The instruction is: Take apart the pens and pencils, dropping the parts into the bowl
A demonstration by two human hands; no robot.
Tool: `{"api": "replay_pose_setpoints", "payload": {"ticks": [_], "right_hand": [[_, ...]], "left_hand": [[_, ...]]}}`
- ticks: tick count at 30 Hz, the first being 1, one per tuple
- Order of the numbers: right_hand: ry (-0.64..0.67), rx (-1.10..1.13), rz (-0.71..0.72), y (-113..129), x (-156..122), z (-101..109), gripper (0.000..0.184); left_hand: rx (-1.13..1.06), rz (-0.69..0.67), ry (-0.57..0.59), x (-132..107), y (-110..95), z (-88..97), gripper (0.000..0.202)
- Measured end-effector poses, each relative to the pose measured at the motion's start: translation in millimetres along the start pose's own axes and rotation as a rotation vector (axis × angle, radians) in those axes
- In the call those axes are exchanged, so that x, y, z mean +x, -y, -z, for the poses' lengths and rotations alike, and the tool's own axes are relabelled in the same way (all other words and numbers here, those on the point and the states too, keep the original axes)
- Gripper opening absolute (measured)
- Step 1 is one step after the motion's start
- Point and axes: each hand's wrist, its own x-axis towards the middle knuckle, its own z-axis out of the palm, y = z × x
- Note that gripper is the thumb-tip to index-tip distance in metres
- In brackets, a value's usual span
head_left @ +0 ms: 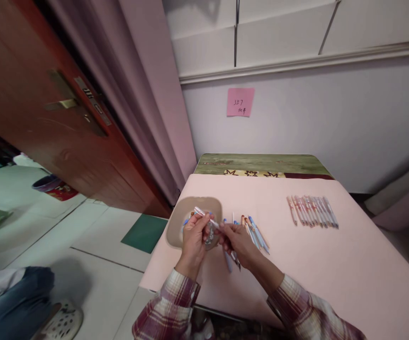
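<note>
Over the right side of a beige plastic basin (173, 226), both hands hold a clear, whitish pen (200, 211). My left hand (194, 238) is closed around its upper part, with one end sticking out above the fingers. At the lower end, the fingertips of my right hand (240, 243) pinch the pen; exactly what they grip there is partly hidden. Inside the basin lie small blue, brown and clear parts, partly covered by my left hand. A loose group of blue and brown pen pieces (257, 232) lies just beyond my right hand, and more lie under it.
A neat row of several assembled-looking pens (311, 212) lies at the right on the pink-covered table (332, 274). A pink note (240, 102) is stuck to the wall behind. To the left are a wooden door (94, 156), a bucket (55, 186) and another person's leg (20, 302).
</note>
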Motion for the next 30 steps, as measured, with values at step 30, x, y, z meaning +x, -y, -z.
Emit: {"api": "replay_pose_setpoints", "payload": {"ticks": [30], "right_hand": [[-0.333, -0.462, 0.533, -6, -8, 6, 0.017]], "left_hand": [[-0.271, 0.082, -0.107, -2, 15, -4.5, 0.018]]}}
